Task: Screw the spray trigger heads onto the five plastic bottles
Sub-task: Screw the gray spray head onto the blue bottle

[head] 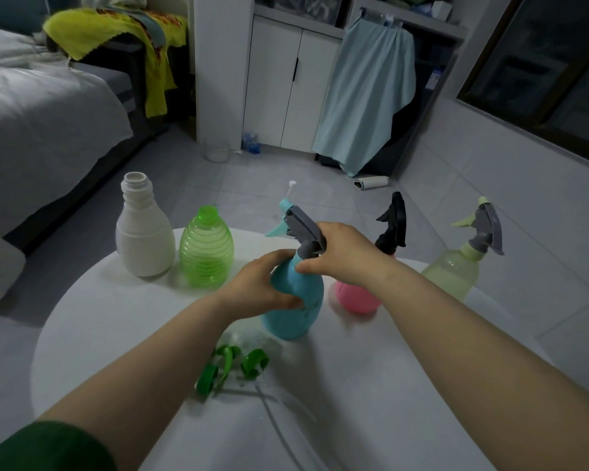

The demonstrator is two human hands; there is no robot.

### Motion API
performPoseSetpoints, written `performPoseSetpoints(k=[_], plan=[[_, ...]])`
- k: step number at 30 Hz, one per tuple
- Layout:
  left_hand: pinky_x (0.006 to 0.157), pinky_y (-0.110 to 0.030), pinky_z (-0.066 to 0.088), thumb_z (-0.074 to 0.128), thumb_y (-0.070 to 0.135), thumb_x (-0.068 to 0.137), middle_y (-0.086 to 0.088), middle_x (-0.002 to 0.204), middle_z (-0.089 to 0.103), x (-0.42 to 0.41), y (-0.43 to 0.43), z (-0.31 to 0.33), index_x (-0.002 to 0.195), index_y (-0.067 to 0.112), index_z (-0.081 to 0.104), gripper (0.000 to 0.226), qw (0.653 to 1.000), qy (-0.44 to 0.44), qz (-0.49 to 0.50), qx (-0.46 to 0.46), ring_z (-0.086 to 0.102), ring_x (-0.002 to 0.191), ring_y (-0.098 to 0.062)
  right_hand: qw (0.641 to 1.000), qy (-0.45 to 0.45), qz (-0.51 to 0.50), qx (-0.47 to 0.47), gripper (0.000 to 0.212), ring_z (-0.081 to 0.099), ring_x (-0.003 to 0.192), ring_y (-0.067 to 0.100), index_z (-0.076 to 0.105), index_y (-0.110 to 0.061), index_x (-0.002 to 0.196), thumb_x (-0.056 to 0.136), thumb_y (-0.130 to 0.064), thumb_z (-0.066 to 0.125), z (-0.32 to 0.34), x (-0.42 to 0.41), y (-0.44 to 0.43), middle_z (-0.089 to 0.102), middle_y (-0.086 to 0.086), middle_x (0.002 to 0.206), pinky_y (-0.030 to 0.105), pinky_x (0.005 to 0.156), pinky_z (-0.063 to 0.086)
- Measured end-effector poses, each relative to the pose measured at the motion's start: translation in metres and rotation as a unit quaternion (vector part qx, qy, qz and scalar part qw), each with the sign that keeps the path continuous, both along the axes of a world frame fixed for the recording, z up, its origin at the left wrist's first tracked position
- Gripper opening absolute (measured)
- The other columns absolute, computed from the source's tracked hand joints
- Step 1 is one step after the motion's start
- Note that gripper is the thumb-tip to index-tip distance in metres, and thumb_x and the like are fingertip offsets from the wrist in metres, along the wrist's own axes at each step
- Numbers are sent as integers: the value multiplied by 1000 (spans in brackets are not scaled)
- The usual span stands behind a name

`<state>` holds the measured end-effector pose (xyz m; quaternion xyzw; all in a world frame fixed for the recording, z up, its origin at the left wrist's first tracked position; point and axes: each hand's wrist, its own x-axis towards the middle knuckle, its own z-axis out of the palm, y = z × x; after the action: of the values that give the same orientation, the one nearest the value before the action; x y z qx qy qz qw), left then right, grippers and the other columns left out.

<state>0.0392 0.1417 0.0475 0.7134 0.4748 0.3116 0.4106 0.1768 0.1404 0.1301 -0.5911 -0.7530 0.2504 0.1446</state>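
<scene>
A blue bottle [298, 302] stands mid-table, tilted slightly, with a grey and blue trigger head [300, 227] on its neck. My left hand [264, 287] grips the bottle's body. My right hand [342, 253] is closed around the neck at the base of that head. A white bottle [145, 232] and a green ribbed bottle [206, 249] stand open-necked at the far left. A pink bottle [356, 299] with a black head [393, 224] is partly hidden behind my right arm. A pale yellow bottle [453, 270] at the right carries a grey head [485, 229]. A loose green trigger head [230, 367] lies near me.
The round white table [123, 334] holds everything; its edge curves close behind the bottles. A thin clear dip tube [279, 413] lies on the near side. A bed stands to the left and white cabinets [286, 83] at the back, with a clear jar [217, 151] on the tiled floor.
</scene>
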Motion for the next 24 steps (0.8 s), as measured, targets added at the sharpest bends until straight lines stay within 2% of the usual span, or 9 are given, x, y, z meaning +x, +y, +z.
performPoseSetpoints(k=[4, 8, 11, 13, 15, 18, 21, 23, 24], plan=[[102, -41, 35, 78, 25, 59, -6, 129, 50, 7, -8, -5, 125, 16, 41, 76, 997, 12, 61, 46, 44, 117, -24, 1000, 3, -16, 16, 16, 53, 76, 14, 54, -20, 77, 68, -20, 67, -2, -2, -1, 58, 0, 85, 19, 60, 40], [105, -43, 31, 77, 20, 62, -5, 131, 48, 11, -14, -8, 125, 15, 40, 74, 994, 1, 91, 62, 43, 120, -25, 1000, -8, -18, 10, 22, 51, 75, 12, 51, -20, 83, 70, -30, 66, -5, -2, -3, 53, -6, 81, 20, 56, 38], [104, -46, 32, 77, 22, 61, -6, 130, 49, 8, -11, -5, 125, 16, 41, 74, 996, 8, 78, 52, 43, 119, -25, 999, 4, -2, -39, 61, 50, 106, 15, 38, -23, 120, 69, -42, 66, 3, 7, -3, 50, -3, 120, 27, 82, 43], [103, -45, 33, 78, 23, 61, -6, 129, 50, 7, -10, -4, 124, 17, 41, 73, 996, 12, 75, 50, 44, 118, -25, 1000, 12, 12, 10, 71, 38, 124, 20, 24, -29, 133, 74, -33, 64, 16, 15, -4, 30, 0, 142, 30, 95, 35], [103, -44, 34, 78, 22, 61, -6, 129, 50, 8, -11, -4, 124, 17, 42, 72, 996, 5, 74, 50, 45, 118, -25, 994, -21, 68, 80, 67, 25, 133, 18, 25, -31, 134, 78, -9, 55, 29, 19, -5, 19, -2, 148, 26, 101, 25], [103, -44, 34, 77, 23, 61, -6, 129, 50, 7, -11, -4, 124, 17, 41, 73, 996, 7, 78, 49, 44, 118, -26, 961, -195, 167, 103, 63, 8, 137, 17, 36, -30, 130, 77, 3, 48, 37, 15, -3, 9, -5, 152, 27, 107, 13], [102, -45, 34, 77, 23, 61, -7, 129, 50, 7, -12, -3, 124, 17, 41, 73, 996, 11, 77, 54, 45, 117, -26, 926, -291, 215, 109, 44, 14, 135, 21, 50, -23, 121, 80, -8, 52, 38, 7, 4, 27, -2, 148, 25, 105, 9], [102, -45, 35, 77, 23, 61, -7, 128, 51, 7, -13, -3, 123, 17, 42, 72, 995, 10, 76, 57, 45, 116, -25, 936, -280, 193, 91, 34, 33, 125, 21, 57, -20, 113, 80, -15, 56, 42, 3, 7, 50, 2, 133, 32, 103, 27], [102, -44, 35, 78, 23, 60, -7, 128, 51, 7, -13, -3, 123, 17, 42, 72, 995, 11, 77, 58, 45, 116, -25, 943, -271, 174, 87, 29, 44, 111, 20, 60, -19, 108, 80, -21, 58, 43, 1, 8, 59, 3, 121, 34, 93, 39]])
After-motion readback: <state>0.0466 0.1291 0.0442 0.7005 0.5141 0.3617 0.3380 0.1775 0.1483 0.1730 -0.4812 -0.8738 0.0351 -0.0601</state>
